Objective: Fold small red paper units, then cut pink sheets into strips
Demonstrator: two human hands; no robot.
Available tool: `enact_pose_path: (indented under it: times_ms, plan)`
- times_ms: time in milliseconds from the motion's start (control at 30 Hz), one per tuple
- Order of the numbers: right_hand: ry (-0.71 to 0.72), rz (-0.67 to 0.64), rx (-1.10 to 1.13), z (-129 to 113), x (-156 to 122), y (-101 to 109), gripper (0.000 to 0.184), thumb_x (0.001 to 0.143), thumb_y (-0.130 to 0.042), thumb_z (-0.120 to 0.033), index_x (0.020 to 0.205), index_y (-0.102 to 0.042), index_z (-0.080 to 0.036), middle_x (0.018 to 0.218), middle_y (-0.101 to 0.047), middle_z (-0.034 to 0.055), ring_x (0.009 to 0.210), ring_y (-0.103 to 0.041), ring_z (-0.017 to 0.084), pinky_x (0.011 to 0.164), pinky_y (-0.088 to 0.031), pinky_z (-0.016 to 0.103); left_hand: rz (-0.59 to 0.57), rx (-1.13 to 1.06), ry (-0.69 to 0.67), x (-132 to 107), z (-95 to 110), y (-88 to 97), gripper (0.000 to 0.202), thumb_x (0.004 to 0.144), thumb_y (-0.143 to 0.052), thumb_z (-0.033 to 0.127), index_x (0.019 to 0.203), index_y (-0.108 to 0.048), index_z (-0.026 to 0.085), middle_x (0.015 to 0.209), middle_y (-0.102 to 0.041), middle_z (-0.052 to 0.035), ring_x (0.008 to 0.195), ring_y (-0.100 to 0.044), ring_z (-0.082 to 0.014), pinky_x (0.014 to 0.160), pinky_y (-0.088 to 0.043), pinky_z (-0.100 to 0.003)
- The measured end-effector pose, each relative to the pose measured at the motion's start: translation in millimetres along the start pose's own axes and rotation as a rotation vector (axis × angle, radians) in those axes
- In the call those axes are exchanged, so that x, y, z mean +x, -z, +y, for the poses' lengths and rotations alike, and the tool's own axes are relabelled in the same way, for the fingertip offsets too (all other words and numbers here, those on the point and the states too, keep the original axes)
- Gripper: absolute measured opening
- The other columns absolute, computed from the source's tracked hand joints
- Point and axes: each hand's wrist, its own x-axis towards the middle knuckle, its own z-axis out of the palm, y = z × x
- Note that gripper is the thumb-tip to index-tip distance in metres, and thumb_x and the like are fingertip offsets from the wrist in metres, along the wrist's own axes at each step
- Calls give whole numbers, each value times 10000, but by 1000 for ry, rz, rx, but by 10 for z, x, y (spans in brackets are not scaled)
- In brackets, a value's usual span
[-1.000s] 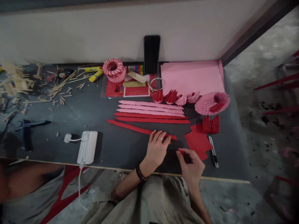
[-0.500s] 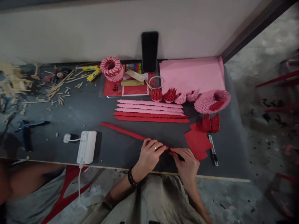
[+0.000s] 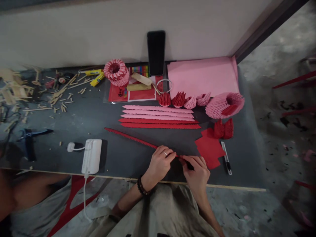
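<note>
A long red folded-paper strip (image 3: 130, 136) with a toothed edge slants over the dark table toward my hands. My left hand (image 3: 161, 163), with a ring and a beaded bracelet, pinches it near its right end. My right hand (image 3: 196, 169) is closed on the tip of the same strip, a short way to the right; the fingertips hide the exact hold. Behind them lie several pink strips (image 3: 158, 112) and red strips (image 3: 160, 125) side by side. Red paper pieces (image 3: 209, 148) rest right of my right hand, beside a utility knife (image 3: 226, 158).
Pink folded-paper ring (image 3: 216, 107), small red clusters (image 3: 223, 129) and pink sheets (image 3: 202, 77) occupy the right side. A phone (image 3: 156, 54) leans against the wall. A white power bank (image 3: 92, 156), pliers (image 3: 29, 141) and wood sticks (image 3: 61, 92) lie left. Another person's leg (image 3: 34, 194) shows at lower left.
The red strip has rolled onto its edge and now looks thinner. Both hands keep their hold on it, with only slight movement. The view has shifted a little.
</note>
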Motion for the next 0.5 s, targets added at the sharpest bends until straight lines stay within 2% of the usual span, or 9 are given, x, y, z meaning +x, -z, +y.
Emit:
enact_pose_path:
  times_ms: [167,367,500]
  plan:
    - [-32,-39,42,5,-1,4,96,959,-729,-270,959,-824,-257,933,-820,0,839,-701,189,788,-540,323,-12,59,-14,-37,12,-21,237,1021,-591,107,1147,-771,196,1049,-778,-62,1049,-674,-216,1001,-573,-392]
    - [-36,-32,41,-16,21,12,149,976,-694,-290,967,-841,-266,955,-830,11,846,-708,194,795,-551,330,9,-5,-84,-45,-48,5,312,1032,-558,88,1225,-766,218,1126,-811,-55,1084,-703,-197,1039,-572,-386]
    - [-13,-22,44,5,35,8,158,976,-705,-338,971,-854,-285,948,-835,10,830,-715,194,782,-565,341,39,-59,-81,-29,-64,-1,261,1027,-594,99,1165,-778,222,1141,-829,-35,1086,-724,-184,1044,-580,-375]
